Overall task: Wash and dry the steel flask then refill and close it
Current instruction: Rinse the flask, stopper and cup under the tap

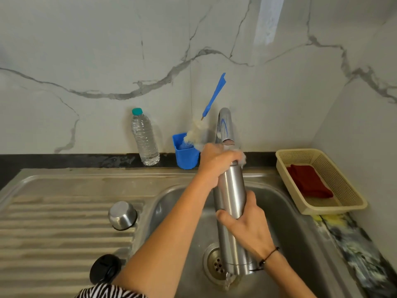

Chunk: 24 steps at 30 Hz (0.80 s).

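Steel flask (233, 190) sits upright-ish over the sink (300, 233) basin, tilted slightly, mouth up just under the tap spout (225, 127). Lower part of the view shows a second steel cylinder running down to the drain (217, 263); can't tell if that is a reflection or the tap's body.

Right hand (245, 224) wraps the flask's lower body, fingers curled round it, firm grip. Left hand (217, 160) is closed over the flask's neck and mouth, with foam or bristle fluff showing white at its fingers; whether it rubs, caps or holds something there is hidden.

Judged step: washing, soaping or rinsing the neck. Drying, refilling and closing not yet done.

Next move likely calls for rinsing under the spout with the mouth kept clear, then tipping the flask to drain. Wet soapy steel is slippery, so the right hand's grip matters.

Around: bottle brush (211, 100) with blue handle stands in a blue holder (185, 155) behind the sink, water bottle (145, 138) beside it. Steel cap (122, 215) and black lid (105, 268) lie on the drainboard (53, 222). Red cloth (309, 183) lies in a beige basket (352, 203) at right.
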{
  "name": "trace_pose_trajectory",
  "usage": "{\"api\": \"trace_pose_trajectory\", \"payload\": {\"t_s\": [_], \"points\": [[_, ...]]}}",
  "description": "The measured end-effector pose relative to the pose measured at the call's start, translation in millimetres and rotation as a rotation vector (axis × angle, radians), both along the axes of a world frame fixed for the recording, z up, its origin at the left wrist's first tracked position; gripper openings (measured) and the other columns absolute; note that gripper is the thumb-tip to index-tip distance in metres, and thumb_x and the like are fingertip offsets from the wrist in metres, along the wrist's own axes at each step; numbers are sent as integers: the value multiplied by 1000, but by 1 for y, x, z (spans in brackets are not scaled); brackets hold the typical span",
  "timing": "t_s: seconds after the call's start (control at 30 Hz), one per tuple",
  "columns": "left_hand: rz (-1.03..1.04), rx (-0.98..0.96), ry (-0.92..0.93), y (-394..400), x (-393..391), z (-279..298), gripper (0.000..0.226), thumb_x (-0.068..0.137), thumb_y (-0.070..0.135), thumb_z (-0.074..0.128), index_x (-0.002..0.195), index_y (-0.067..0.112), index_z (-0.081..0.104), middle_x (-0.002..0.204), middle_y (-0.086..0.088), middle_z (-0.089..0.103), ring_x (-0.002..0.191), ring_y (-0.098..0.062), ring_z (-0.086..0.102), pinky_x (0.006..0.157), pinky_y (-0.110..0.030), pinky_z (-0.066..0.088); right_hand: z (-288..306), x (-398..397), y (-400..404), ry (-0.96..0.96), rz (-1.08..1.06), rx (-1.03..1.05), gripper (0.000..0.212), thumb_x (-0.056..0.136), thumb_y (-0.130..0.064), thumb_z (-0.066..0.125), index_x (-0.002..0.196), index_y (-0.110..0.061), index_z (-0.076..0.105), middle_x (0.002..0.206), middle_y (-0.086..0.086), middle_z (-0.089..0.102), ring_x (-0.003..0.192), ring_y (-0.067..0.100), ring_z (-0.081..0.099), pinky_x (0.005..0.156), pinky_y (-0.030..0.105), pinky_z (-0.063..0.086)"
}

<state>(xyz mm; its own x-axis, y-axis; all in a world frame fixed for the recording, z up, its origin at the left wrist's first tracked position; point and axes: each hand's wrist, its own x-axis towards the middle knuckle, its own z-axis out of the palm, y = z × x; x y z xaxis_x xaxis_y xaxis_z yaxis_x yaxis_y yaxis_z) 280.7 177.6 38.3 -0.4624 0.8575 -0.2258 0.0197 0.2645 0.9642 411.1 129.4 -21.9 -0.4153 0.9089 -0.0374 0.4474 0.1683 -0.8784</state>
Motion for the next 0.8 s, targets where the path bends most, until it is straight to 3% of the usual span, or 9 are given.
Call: {"api": "trace_pose_trajectory", "payload": {"t_s": [0.07,0.17,0.27,0.37,0.47,0.53,0.63,0.73,0.8], "points": [[-141,-6,-191,-2,-8,2,36,63,10,78,95,1,63,90,-15,68,80,-27,67,71,-36,58,3,6,5,93,72,-127,58,63,-36,73,109,-24,40,90,-7,61,73,10,64,60,19,53],[-285,67,-414,-1,-14,2,18,76,4,72,91,3,61,79,-13,66,73,-26,66,70,-34,58,1,10,8,164,131,-228,60,59,-39,70,111,-30,42,95,-6,62,79,5,65,63,19,53],[-47,2,-137,4,5,-5,23,79,14,71,96,12,56,84,-5,61,81,-21,62,66,-28,53,-1,8,11,103,64,-187,54,71,-33,74,111,-23,39,92,-7,60,75,10,64,57,15,50],[236,121,145,1,27,-21,36,83,23,67,111,15,47,85,4,55,77,-13,57,56,-17,40,-4,5,10,-54,6,33,53,72,-31,73,107,-23,34,86,-9,57,69,8,60,51,14,46],[232,125,-85,-7,23,-18,28,79,19,72,103,16,56,86,0,61,79,-14,60,63,-23,47,-7,8,7,-47,25,67,59,69,-31,75,109,-25,32,88,-8,58,70,10,61,54,17,49],[95,110,-242,-11,10,-11,22,76,11,74,94,16,64,82,-5,66,80,-20,64,73,-35,55,-4,15,12,53,114,-67,62,62,-34,75,111,-24,38,91,-5,61,73,12,64,59,21,54],[-74,177,-414,-20,-3,-10,26,74,2,73,99,10,68,78,-10,69,74,-21,68,76,-36,57,-3,21,21,200,290,-274,71,51,-44,69,116,-28,44,101,0,63,84,9,65,70,25,56],[27,115,-296,-11,-4,-18,26,73,8,76,97,13,68,87,-10,70,77,-21,69,76,-38,58,-13,16,28,125,274,-338,77,52,-45,69,121,-26,42,105,-1,61,89,13,64,78,31,57],[203,69,-215,-6,3,-22,28,75,13,77,100,16,65,93,-5,67,79,-16,66,69,-31,56,-22,10,26,16,220,-230,78,59,-39,74,124,-25,34,106,-3,58,89,12,62,76,28,56]]}}
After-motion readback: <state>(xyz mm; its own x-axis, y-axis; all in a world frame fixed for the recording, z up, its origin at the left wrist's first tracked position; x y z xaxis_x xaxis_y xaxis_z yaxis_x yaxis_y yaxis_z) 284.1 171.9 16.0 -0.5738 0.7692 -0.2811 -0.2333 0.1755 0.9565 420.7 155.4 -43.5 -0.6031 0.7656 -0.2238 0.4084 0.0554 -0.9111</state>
